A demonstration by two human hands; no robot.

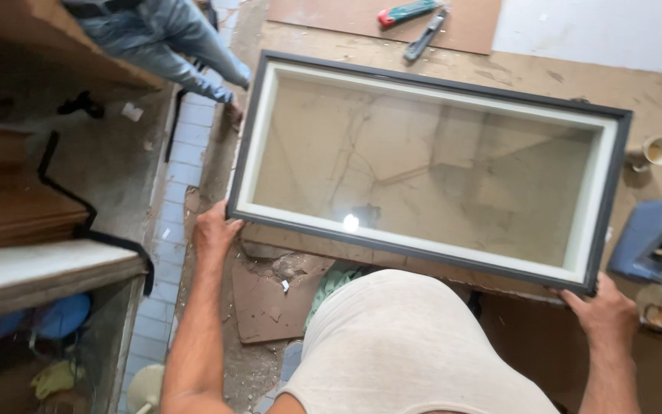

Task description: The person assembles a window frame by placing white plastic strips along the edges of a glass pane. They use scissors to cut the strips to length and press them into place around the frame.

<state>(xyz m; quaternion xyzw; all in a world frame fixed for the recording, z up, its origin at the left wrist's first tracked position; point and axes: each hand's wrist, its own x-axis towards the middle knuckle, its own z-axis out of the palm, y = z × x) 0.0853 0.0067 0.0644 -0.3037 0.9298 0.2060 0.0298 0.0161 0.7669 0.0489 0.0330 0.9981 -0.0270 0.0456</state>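
Left hand (214, 230) fingers clamped on near-left corner of dark picture frame (430, 165), right hand (605, 308) fingers gripping near-right corner, glazed frame flat across bench (653, 96) middle, cutters (423, 34) at far edge, tape roll (659, 150) toward right edge

- You have one view only, from the camera on your head.
- It looks steeply down over your chest, close to the tabletop (653, 92).
- The floor (185, 161) shows at left.
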